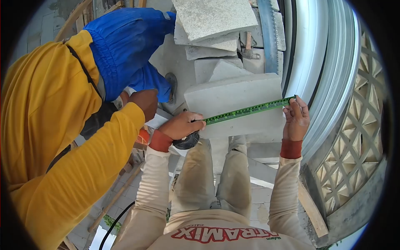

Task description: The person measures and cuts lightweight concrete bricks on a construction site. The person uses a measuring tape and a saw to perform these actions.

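A green tape measure [246, 111] is stretched across a pale concrete block [233, 93] in front of me. My left hand [182, 125] is closed around the black case [186, 141] at the tape's left end, by the block's left edge. At the other end, my right hand [297, 116] pinches the tape's tip between thumb and fingers, just past the block's right edge. The blade slopes slightly upward to the right.
Close on my left, a person in a yellow top [62, 125] and blue garment leans in. More blocks [214, 21] are stacked ahead, with a hammer [249, 52] and a saw blade [268, 37]. Curved metal sheets [333, 75] and a patterned lattice [354, 133] stand at right.
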Action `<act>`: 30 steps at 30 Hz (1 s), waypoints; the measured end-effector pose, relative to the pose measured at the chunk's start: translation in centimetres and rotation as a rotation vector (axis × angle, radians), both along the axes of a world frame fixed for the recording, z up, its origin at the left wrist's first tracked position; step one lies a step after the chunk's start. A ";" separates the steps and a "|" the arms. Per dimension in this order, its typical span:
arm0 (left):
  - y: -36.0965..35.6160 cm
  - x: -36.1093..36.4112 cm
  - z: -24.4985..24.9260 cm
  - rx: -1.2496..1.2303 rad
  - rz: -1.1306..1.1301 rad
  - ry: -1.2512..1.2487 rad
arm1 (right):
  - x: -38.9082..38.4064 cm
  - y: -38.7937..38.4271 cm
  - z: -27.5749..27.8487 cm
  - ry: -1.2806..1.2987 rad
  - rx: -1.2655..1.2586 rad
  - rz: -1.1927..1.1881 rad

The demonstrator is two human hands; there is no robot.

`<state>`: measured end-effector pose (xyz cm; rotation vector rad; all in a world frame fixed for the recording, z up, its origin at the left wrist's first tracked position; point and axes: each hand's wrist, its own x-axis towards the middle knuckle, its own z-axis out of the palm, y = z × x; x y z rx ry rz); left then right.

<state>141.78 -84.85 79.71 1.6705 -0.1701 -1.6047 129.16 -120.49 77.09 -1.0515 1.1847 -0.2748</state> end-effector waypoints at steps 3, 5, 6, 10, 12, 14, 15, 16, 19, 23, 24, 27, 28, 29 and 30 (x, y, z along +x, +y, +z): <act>0.4 0.6 1.3 0.083 -0.016 -0.019 | 1.0 0.5 1.0 -0.002 0.016 0.009; 1.7 0.1 1.1 0.100 0.026 -0.038 | 1.6 1.1 1.3 0.014 0.032 0.027; 2.5 0.0 0.8 0.108 0.048 -0.048 | 2.0 1.6 1.4 0.021 0.039 0.036; 4.7 1.8 0.8 0.107 -0.011 -0.003 | 2.9 4.1 0.6 0.050 0.086 0.018; 5.8 2.7 0.3 0.100 -0.016 0.001 | 3.3 5.4 0.0 0.049 0.098 -0.006; 6.6 3.4 -0.7 0.096 -0.037 -0.033 | 3.6 6.3 -0.3 0.040 0.108 -0.025; 7.0 3.6 -1.3 0.093 -0.049 -0.050 | 3.8 6.6 -0.4 0.043 0.098 -0.038; 7.3 3.6 -2.0 0.094 -0.035 -0.074 | 4.2 6.9 -0.5 0.047 0.087 -0.053; 7.4 4.3 -3.5 0.072 -0.022 -0.111 | 4.7 6.9 -1.0 0.051 0.064 -0.065; 6.9 6.0 -3.6 0.049 -0.074 -0.080 | 4.6 7.0 -1.8 0.045 0.045 -0.080; 6.8 6.1 -3.3 0.062 -0.086 -0.073 | 4.6 7.0 -1.7 0.041 0.040 -0.087; 6.5 6.2 -4.3 0.057 -0.090 -0.074 | 4.6 7.0 -1.7 0.027 0.034 -0.110; 6.4 6.4 -4.5 0.044 -0.101 -0.062 | 4.7 7.0 -1.5 0.021 0.043 -0.120; 6.3 6.7 -4.6 0.032 -0.114 -0.051 | 4.7 7.0 -1.3 0.014 0.053 -0.131; 6.3 7.0 -4.6 0.020 -0.126 -0.041 | 4.7 7.0 -1.4 0.023 0.043 -0.134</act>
